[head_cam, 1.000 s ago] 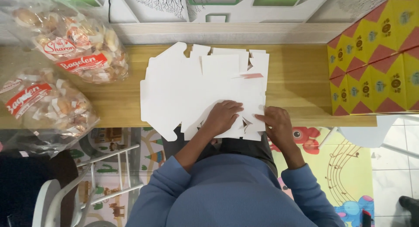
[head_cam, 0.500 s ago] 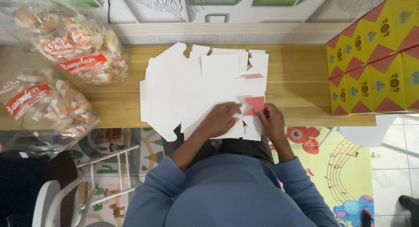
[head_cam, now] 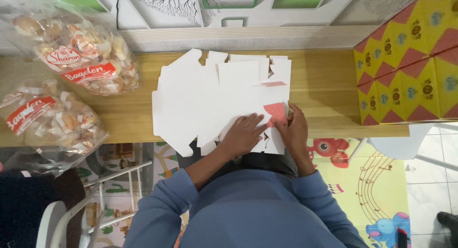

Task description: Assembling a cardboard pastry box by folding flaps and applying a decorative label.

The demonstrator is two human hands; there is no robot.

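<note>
A stack of flat white cardboard box blanks (head_cam: 210, 100) lies on the wooden table (head_cam: 324, 85) in front of me. My left hand (head_cam: 243, 133) presses flat on the near part of the top blank. My right hand (head_cam: 295, 126) pinches the blank's near right corner flap (head_cam: 275, 112) and has it folded up, so its red patterned underside shows.
Two clear bags of bread rolls (head_cam: 76, 52) (head_cam: 45, 121) sit on the table's left side. A pile of yellow and red patterned boxes (head_cam: 410, 76) stands at the right end. A white chair frame (head_cam: 90, 200) and a colourful play mat (head_cam: 381, 181) lie below the table edge.
My right hand has slid up to the corner flap and lifted it, exposing more of the red side. My left hand has shifted slightly while pressing down.
</note>
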